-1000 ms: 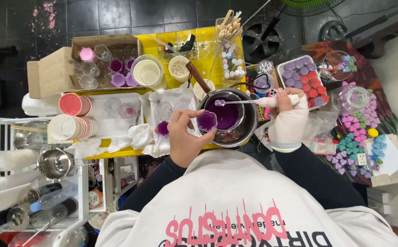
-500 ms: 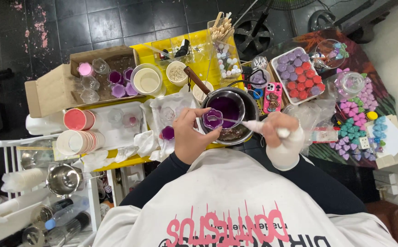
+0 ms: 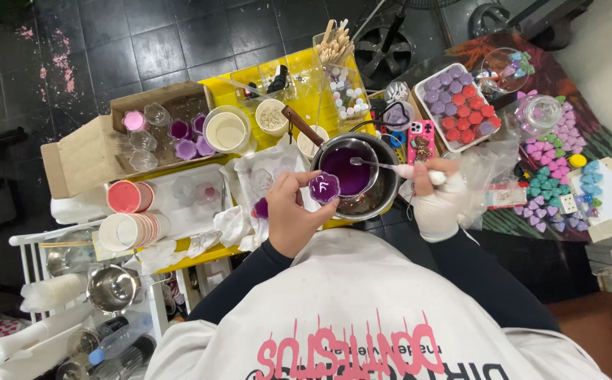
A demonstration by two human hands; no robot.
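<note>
Since the earlier frame the spoon (image 3: 380,166) has swung back over the pot (image 3: 362,176), its bowl now above the purple liquid. Nearest, the left hand (image 3: 293,214) has its grip pinching a small filled purple cup (image 3: 324,187), kept level at the pot's near rim, likely to catch drips. Right of that grip, the gloved right hand (image 3: 441,200) is pressed together around the spoon's handle, its long axis pointing left across the pot. Beyond, a yellow worktop (image 3: 228,88) carries cups.

A yellow tabletop (image 3: 230,88) carries a cardboard box (image 3: 84,151) at its left edge, a white tray (image 3: 183,200) near the front, a pot (image 3: 362,179) toward the right, and a cup (image 3: 227,131) mid-table.
</note>
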